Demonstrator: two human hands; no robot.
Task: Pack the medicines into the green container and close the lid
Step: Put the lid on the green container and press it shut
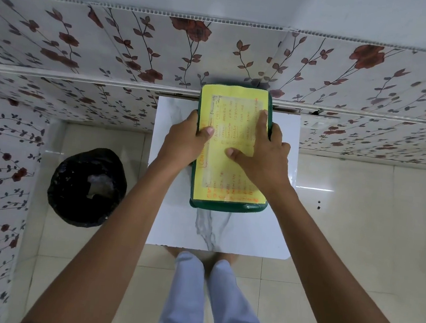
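The green container (228, 206) lies on a small white marble-patterned table (251, 232), its lid down. A yellow handwritten paper label (236, 105) covers the lid. My left hand (185, 142) grips the container's left edge, thumb on top of the label. My right hand (263, 153) lies flat on the lid toward its right side, fingers spread, with fingers curling over the right edge. No medicines are visible; the inside of the container is hidden.
A black-lined waste bin (87, 186) stands on the tiled floor left of the table. Flower-patterned panels (86, 48) line the wall behind and at left. My legs in light trousers (207, 293) stand at the table's near edge.
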